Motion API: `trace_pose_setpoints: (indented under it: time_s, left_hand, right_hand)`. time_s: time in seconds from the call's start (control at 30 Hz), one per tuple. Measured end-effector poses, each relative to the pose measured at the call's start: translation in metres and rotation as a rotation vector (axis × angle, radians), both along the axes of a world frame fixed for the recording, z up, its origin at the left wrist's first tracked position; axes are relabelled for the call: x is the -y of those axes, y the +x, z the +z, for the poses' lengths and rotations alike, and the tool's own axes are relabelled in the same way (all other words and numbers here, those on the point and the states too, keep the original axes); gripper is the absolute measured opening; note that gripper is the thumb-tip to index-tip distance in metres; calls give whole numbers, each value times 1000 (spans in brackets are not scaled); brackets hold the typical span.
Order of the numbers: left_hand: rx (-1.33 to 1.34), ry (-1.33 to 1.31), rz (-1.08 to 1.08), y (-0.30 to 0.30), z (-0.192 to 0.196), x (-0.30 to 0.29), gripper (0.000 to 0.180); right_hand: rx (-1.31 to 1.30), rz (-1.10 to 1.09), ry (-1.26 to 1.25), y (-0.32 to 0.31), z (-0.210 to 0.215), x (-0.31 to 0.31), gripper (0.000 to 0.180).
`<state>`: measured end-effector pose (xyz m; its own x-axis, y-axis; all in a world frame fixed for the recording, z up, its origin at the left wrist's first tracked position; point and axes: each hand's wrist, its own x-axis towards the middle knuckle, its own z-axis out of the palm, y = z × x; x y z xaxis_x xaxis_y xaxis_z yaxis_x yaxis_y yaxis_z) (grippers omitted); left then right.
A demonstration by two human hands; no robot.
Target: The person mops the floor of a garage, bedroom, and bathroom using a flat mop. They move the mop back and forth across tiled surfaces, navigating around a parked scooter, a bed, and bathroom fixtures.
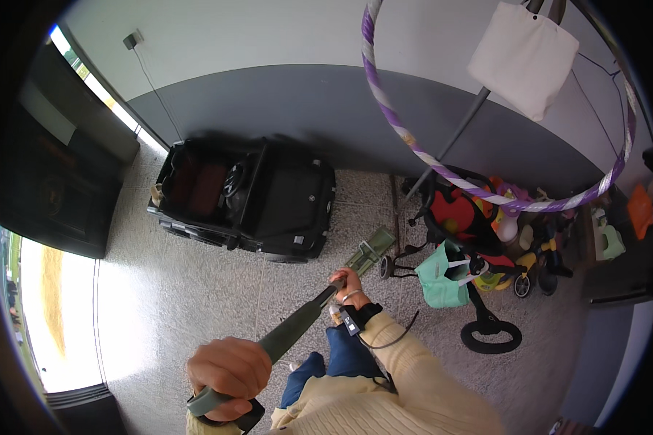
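Observation:
A green flat mop [297, 330] runs slantwise across the middle, its dark green handle near me and its flat rectangular head farther off on the floor. My left hand [228, 373] is closed round the grip, close to the looped end. Farther along, my right hand [350, 283] wraps the thin shaft just above the mop head [371, 250]. Both wrists carry black bands. The mop head lies between a black ride-on toy car [290, 199] and a stroller [457, 210]; its underside is hidden.
A mint green bag [441, 279] hangs by the stroller, beside a black ring-shaped handle [490, 337] and several toys. A purple and white hoop [388, 109] and a cream tote bag [524, 58] hang at the upper right. An open doorway [58, 312] lies left.

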<state>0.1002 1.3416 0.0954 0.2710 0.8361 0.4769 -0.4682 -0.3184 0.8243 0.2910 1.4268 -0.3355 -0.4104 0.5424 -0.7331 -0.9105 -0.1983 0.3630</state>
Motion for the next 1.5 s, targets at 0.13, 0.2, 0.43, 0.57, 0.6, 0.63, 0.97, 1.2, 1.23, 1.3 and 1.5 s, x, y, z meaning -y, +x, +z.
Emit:
trace_pose_setpoints:
  time_s: [0.13, 0.2, 0.43, 0.57, 0.6, 0.63, 0.97, 1.2, 1.23, 1.3, 1.5]
  left_hand:
    - [-45, 42, -186, 41, 11, -45, 25]
    - [-72, 64, -300, 55, 21, -66, 24]
    - [-123, 170, -492, 102, 35, -114, 22]
    - [-126, 179, -394, 104, 33, -125, 22]
    - [-126, 163, -352, 101, 33, -126, 22]
    - [-119, 138, -314, 99, 32, -127, 22]
    - [-86, 287, -297, 100, 32, -147, 22]
    - [-97, 270, -279, 108, 34, -153, 24]
    - [-103, 267, -222, 110, 34, -149, 24]
    - [-104, 252, -180, 109, 35, -149, 26]
    - [-84, 273, -123, 90, 29, -154, 28]
  right_hand:
    - [-70, -137, 51, 27, 1, -15, 24]
    - [-104, -186, 93, 35, 5, -21, 24]
    - [-133, -360, 78, 61, 14, -53, 24]
    - [-63, -285, 22, 62, 12, -77, 25]
    - [-86, -265, 28, 60, 11, -82, 25]
    - [-138, -280, -3, 58, 10, -87, 25]
    - [-161, -139, -54, 56, 4, -100, 25]
    - [4, 14, -27, 47, -4, -94, 25]
    - [27, 20, -53, 45, -5, -94, 25]
    - [4, 33, -44, 39, -7, -96, 25]
    - [35, -11, -69, 26, -4, -109, 25]
